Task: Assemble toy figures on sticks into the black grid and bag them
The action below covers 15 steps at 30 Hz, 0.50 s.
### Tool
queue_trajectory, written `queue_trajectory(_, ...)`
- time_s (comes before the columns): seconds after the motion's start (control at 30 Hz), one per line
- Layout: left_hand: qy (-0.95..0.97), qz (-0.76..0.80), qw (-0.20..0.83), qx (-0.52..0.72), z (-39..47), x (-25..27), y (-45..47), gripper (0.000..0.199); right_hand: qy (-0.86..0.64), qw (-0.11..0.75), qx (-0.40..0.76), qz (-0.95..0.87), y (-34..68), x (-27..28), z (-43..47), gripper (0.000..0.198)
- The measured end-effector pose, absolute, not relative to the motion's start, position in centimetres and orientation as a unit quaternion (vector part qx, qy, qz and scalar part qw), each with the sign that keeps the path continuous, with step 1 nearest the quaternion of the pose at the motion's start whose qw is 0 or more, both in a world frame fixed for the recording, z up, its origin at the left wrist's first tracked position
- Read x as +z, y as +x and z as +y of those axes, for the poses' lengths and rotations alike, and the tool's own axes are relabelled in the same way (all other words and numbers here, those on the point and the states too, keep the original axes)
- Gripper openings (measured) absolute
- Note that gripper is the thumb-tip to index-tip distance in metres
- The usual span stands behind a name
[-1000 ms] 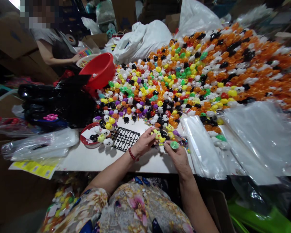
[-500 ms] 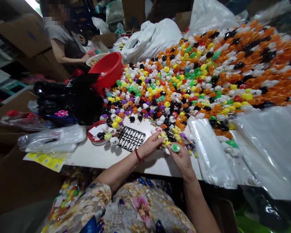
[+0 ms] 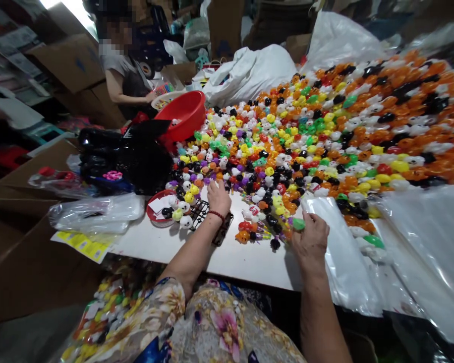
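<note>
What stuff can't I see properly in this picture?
Left hand's fingertips: head view, hidden behind the hand's own back, so I can't tell if they hold anything.
Middle of the black grid: head view, covered by that hand and wrist.
Right end of the toy pile: head view, blurred and cut off by the picture's edge.
Marks on the yellow sheet: head view, too small to read.

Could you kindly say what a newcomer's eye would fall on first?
Most likely the huge heap of colourful little figures, spread across the back of the white table. The red basin at the heap's left edge would probably come next, then the clear bags beside the right hand.
</note>
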<state>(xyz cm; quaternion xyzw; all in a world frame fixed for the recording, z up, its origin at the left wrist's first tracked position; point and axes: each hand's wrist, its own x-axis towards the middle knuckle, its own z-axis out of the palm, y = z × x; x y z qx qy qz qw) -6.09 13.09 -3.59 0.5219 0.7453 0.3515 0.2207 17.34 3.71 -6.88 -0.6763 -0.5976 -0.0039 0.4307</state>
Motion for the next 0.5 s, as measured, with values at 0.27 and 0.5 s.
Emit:
queue_trajectory(0.27, 0.446, 0.709, 0.355, 0.416, 14.1, -5.1, -7.5, 0.013, -0.633, 0.444, 0.286, -0.566, 12.1, -6.4, 0.7, 0.058)
queue_trajectory(0.5, 0.409, 0.550, 0.581, 0.439, 10.6, -4.4, -5.3, 0.056, -0.546, 0.455, 0.249, -0.658, 10.6, -6.1, 0.9, 0.040)
